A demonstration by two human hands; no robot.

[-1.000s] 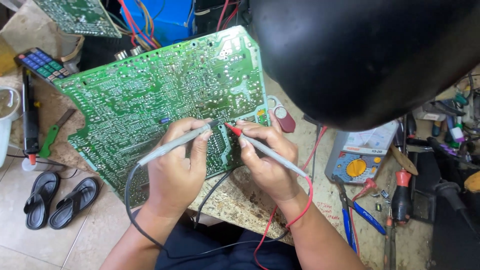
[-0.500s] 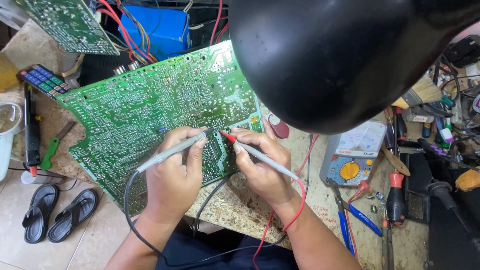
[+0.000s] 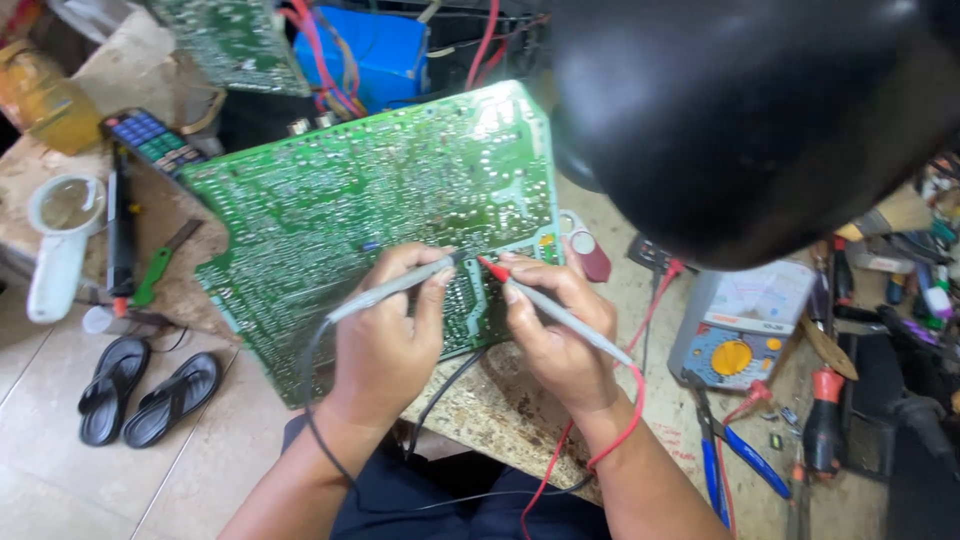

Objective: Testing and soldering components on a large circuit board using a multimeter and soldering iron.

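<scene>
You pinched the grey probe point(image 3: 400, 285) in your left hand point(image 3: 385, 345) and the red-tipped probe point(image 3: 550, 312) in your right hand point(image 3: 555, 340), tips seemingly touching neighbouring solder points on the green circuit board point(image 3: 330, 210), which lay solder-side up on the bench point(image 3: 500, 405) for access.

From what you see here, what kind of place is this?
Probably an electronics repair bench: a large green circuit board probed by both hands, a grey analogue multimeter with an orange dial, and blue-handled pliers among scattered tools.
</scene>
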